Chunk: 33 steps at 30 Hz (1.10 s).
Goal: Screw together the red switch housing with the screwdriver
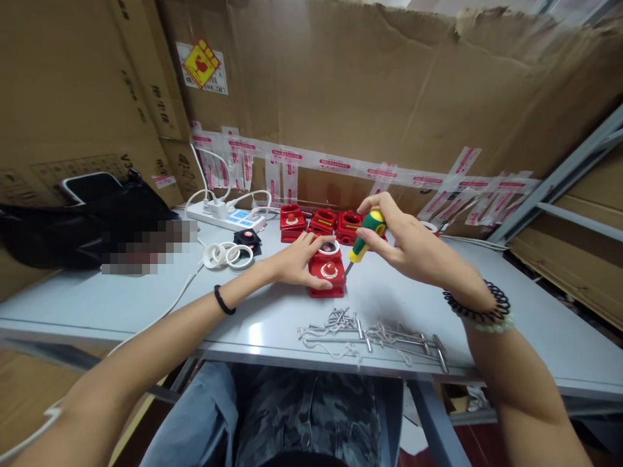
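Observation:
A red box-shaped housing [318, 287] with a round red knob in a white ring lies on the grey-white table [272, 318]. My left hand [296, 261] wraps round its left side, thumb across the front and fingers at the back. A white ring [329, 247] sits at the housing's far end, by my left fingertips. My right hand [389, 227] is closed round the green and yellow handle of a screwdriver [363, 241]. The screwdriver tilts down to the left, its tip at the right front corner of the housing.
Behind stand several more red housings [293, 224]. Loose screws [341, 318] and metal T-bars with strings [409, 340] lie near the front edge. To the left are white rings [226, 255], black parts [248, 240], a power strip [228, 216] and a black bag [97, 220]. Cardboard [341, 84] walls the back.

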Each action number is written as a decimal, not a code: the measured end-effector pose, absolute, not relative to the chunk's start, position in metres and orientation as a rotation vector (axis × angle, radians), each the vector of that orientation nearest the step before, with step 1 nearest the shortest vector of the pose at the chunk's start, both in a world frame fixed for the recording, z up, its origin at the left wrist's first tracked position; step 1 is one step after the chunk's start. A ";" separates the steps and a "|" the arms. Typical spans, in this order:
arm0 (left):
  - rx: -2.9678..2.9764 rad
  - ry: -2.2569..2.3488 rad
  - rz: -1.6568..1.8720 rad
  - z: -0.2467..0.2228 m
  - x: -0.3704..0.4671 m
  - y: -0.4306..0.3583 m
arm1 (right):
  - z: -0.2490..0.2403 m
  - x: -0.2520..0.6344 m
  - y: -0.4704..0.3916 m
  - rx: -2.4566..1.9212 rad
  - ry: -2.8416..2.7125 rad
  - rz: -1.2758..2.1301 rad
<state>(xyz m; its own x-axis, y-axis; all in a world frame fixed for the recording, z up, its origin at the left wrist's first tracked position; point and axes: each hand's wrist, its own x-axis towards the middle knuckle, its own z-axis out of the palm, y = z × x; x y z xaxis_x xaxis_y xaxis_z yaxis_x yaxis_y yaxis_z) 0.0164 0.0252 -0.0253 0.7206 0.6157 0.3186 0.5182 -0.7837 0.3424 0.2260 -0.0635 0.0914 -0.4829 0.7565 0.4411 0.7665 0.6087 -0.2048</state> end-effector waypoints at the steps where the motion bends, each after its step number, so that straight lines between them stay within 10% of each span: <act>1: 2.696 0.905 0.622 -0.025 0.016 0.025 | 0.092 0.227 -0.065 -1.218 -2.348 -0.030; 33: 2.692 0.914 0.613 -0.022 0.016 0.022 | 0.085 0.219 -0.056 -1.123 -2.252 -0.023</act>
